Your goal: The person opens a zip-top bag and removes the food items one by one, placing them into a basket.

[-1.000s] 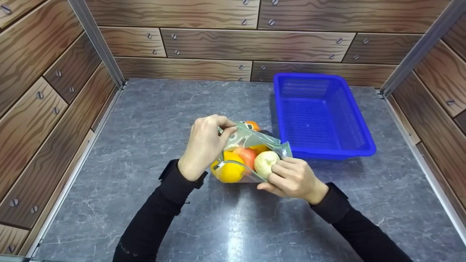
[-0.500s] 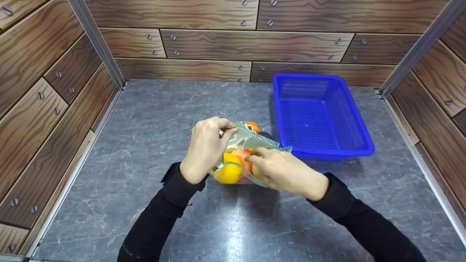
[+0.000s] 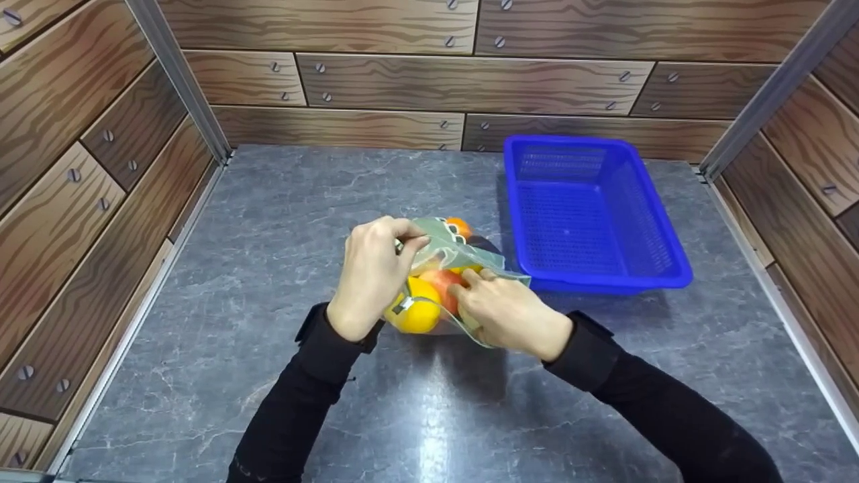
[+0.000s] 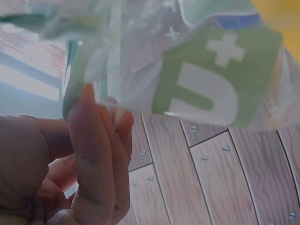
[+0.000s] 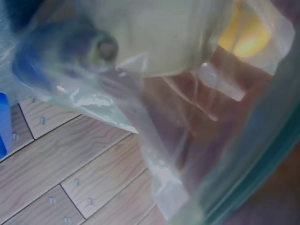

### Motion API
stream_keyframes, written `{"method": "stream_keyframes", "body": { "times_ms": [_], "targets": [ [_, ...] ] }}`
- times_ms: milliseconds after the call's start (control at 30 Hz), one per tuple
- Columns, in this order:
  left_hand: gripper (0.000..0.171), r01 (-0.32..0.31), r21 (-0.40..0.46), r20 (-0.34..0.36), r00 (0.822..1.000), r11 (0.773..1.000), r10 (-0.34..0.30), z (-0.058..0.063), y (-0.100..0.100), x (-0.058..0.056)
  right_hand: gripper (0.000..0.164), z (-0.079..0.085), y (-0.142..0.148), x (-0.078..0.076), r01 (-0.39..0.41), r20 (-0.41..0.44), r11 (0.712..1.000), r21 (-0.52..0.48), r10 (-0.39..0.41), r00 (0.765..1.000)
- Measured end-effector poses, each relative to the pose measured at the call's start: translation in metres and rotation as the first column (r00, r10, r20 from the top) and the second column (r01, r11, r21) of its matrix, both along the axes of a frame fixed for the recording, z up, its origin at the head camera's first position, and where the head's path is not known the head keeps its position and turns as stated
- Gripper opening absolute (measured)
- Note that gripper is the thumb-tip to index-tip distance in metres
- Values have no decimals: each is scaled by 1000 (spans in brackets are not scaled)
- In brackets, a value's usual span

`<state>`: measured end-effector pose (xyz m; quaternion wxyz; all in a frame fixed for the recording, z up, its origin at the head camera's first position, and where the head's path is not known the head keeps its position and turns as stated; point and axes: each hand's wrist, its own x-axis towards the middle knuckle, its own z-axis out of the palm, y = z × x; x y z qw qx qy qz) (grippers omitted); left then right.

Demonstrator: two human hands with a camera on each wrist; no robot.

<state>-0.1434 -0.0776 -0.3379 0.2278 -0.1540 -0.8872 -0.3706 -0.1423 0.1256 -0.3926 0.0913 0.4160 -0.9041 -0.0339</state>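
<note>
A clear zip bag with green and white print [image 3: 433,235] lies mid-table, its mouth towards the person. My left hand [image 3: 379,272] pinches the bag's upper rim between thumb and fingers. Reaching into the mouth, my right hand [image 3: 507,308] curls its fingers over a pale green round fruit [image 5: 154,37], mostly hidden from above. Beside those fingers sits a red-orange round fruit [image 3: 437,282]. A yellow fruit [image 3: 419,310] fills the near left of the bag. The right wrist view shows a dark bluish-purple thing with a stem end [image 5: 70,51] through the plastic.
Behind the bag lie an orange fruit [image 3: 460,227] and a dark round thing [image 3: 484,245], partly covered. A blue plastic basket [image 3: 674,248] stands at the right rear. Wood-patterned walls [image 3: 376,80] enclose the grey table [image 3: 288,201].
My right hand has gone from the bag's right edge over the pale fruit and into the mouth. The left hand keeps its pinch. Bag and hands have shifted slightly left.
</note>
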Motion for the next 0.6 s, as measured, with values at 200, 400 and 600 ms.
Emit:
{"method": "stream_keyframes", "body": {
  "times_ms": [200,400,600],
  "targets": [
    [8,-25,4,-8,1000,1000,25,-6,2,-3,30,-7,3,-13,-39,-58,999,16,40,998],
    [8,-39,34,-27,999,999,39,-10,5,-8,47,6,11,-17,-110,-36,994,18,111,993],
    [8,-57,75,-41,997,996,60,-13,7,-11,56,36,25,-15,-182,54,982,-49,184,981]
  ]
}}
